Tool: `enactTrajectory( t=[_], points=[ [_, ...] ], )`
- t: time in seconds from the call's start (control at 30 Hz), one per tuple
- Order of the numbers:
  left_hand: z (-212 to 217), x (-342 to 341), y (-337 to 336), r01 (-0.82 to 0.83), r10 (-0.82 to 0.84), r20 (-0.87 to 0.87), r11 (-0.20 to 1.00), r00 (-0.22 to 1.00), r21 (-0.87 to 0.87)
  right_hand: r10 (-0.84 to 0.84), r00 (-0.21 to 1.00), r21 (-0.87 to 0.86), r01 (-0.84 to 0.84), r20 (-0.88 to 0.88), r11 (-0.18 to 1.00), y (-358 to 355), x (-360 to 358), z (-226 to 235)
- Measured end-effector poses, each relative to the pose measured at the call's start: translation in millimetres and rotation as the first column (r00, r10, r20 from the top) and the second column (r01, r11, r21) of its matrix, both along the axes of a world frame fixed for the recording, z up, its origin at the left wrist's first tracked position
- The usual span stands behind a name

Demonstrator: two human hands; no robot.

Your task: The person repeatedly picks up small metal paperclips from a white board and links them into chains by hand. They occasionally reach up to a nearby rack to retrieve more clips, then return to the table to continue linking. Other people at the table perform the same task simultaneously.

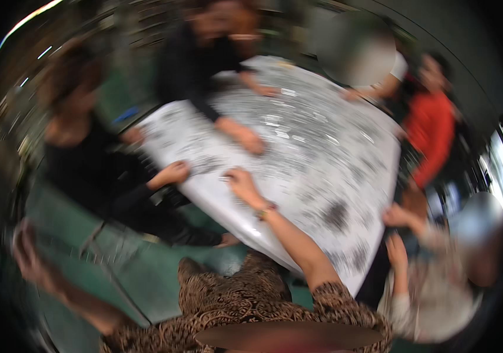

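My right hand [244, 187] reaches over the near left part of a white-covered table [251, 229], a bracelet [266, 210] at its wrist. Its fingers are bent and drawn together at the tips. Something small and dark may be between them, too blurred to name. Many small grey and dark pieces [304, 141] lie spread over the white top, with a darker cluster [337, 215] to the right of my forearm. Well away from the table, my left hand [26, 253] is stretched out at the far left, smeared, its fingers extended and nothing visible in them.
Several people sit or stand round the table. A co-worker's hand [173, 173] is close left of my right hand, another's hand [245, 138] just beyond it. More hands [397, 250] are at the right edge. Thin metal legs [116, 276] stand on the green floor [80, 212].
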State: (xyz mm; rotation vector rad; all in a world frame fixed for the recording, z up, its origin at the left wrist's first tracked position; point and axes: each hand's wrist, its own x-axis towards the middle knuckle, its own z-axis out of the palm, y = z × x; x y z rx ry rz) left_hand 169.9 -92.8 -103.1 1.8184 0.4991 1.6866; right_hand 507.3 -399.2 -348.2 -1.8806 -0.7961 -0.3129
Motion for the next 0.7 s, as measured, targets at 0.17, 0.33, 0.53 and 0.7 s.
enactTrajectory(
  t=[0.17,0.33,0.53,0.7],
  points=[
    [12.9,-42.7,-8.0,-0.128,0.124,0.04,0.981,0.992,0.149,0.431,0.825,-0.369,-0.554,-0.366,0.746,78.2,-44.2,-23.2],
    [41.0,-76.5,2.8,-0.251,0.253,-0.007,0.963,0.967,0.096,0.468,0.731,-0.679,-0.663,-0.496,0.316,100.3,-31.9,-91.8],
    [59.5,-136.5,35.6,-0.564,0.581,-0.008,0.792,0.814,0.235,0.072,0.804,-0.803,-0.576,-0.59,-0.153,92.4,20.4,-137.8],
    [80.3,-188.6,63.7,-0.731,0.74,0.078,0.633,0.668,0.256,-0.068,0.705,-0.69,-0.706,-0.705,-0.161,102.0,14.1,-118.6]
  ],
)
